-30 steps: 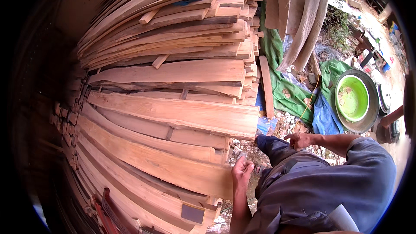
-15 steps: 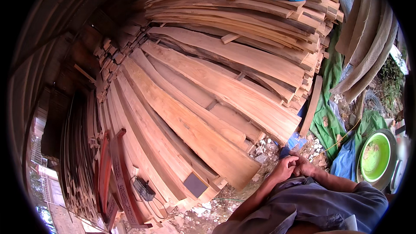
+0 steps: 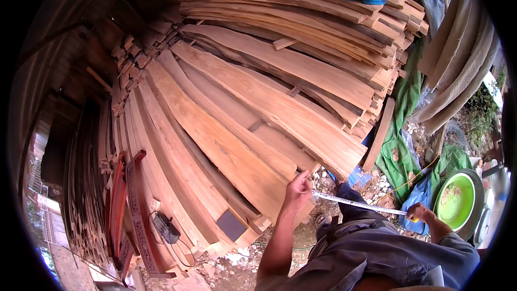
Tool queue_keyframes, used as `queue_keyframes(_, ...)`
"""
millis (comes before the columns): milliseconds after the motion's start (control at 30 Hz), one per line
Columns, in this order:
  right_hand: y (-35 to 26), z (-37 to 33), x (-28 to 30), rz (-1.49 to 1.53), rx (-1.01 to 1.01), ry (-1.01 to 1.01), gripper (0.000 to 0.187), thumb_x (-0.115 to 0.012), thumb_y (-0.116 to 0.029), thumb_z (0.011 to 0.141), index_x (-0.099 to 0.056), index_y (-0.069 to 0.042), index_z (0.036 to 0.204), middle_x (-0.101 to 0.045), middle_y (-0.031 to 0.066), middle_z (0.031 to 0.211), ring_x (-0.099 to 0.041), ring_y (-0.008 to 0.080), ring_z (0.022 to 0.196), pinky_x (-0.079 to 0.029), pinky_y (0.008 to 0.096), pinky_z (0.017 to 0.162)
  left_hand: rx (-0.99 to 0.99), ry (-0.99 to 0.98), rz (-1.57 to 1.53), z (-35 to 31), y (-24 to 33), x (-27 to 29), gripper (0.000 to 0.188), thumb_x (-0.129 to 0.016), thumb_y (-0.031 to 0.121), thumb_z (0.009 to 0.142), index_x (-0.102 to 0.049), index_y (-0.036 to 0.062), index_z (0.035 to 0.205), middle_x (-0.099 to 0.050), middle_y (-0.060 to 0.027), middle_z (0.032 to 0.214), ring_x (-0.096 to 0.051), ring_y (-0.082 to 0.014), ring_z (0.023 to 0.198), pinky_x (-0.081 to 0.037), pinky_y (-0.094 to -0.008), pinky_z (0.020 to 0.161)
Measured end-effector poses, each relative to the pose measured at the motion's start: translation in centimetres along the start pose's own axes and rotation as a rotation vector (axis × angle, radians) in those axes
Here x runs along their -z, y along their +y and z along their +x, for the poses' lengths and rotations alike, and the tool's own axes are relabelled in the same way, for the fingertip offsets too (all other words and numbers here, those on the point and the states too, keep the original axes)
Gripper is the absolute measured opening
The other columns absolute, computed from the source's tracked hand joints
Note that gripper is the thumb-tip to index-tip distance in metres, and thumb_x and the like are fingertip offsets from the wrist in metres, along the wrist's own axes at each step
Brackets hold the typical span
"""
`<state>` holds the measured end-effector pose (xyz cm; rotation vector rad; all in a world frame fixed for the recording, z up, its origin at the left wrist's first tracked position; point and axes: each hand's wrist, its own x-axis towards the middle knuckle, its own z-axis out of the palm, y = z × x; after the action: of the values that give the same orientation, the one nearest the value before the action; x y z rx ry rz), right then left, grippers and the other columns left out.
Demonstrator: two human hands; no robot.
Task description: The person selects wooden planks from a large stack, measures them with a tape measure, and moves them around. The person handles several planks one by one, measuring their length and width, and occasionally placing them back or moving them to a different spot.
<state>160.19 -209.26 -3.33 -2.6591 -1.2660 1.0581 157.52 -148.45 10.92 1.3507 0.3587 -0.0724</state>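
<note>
A white tape measure is stretched in the air between my two hands, in front of my body. My left hand pinches its free end, close to the end of a wide pale plank. On the right, my right hand is closed around the yellowish tape case, which is mostly hidden by the fingers. The blade slopes slightly down toward that hand. Another broad plank lies just beyond the tape.
Stacked boards rise at the back. A dark square panel, a black box with a cord and carved reddish wood pieces lie at left. A green basin stands at right, near green tarp. Rubble covers the ground.
My hands were together in front of me. Now they are apart, the left one moved left and the right one right, with the tape drawn out between them.
</note>
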Motion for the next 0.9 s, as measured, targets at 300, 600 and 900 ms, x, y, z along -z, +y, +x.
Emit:
queue_keyframes(300,-3.2,0.4,-0.4,0.868,-0.300,0.104,0.021,-0.068,-0.009,0.074,-0.078,-0.017,0.091,-0.071,0.0032,0.103,-0.067,0.0164,0.097,-0.053,0.0276,0.090,-0.346,0.573,-0.739,5.6,4.8,9.8,0.061,-0.054,0.000,0.091,-0.025,0.0036,0.145,-0.057,-0.0194,0.108,-0.060,-0.0290,0.096,-0.052,-0.0455,0.087)
queue_keyframes(600,-16.8,8.4,13.1,1.346,-0.363,0.198,0.009,-0.068,-0.009,0.073,-0.072,-0.002,0.075,-0.070,0.0052,0.078,-0.067,0.0124,0.074,-0.051,0.0263,0.067,0.147,0.182,-0.553,1.0,-9.4,-11.7,0.024,-0.050,0.017,0.100,-0.055,-0.0035,0.112,-0.068,-0.0162,0.091,-0.068,-0.0248,0.078,-0.055,-0.0374,0.073)
queue_keyframes(900,-11.1,-15.5,1.5,1.268,-1.043,0.233,0.008,-0.071,-0.006,0.070,-0.073,-0.002,0.076,-0.068,0.0070,0.071,-0.062,0.0152,0.060,-0.045,0.0313,0.054,0.156,0.713,-0.638,14.6,-1.5,4.5,0.014,-0.050,0.010,0.099,-0.049,-0.0016,0.107,-0.060,-0.0162,0.089,-0.062,-0.0265,0.077,-0.059,-0.0396,0.073)
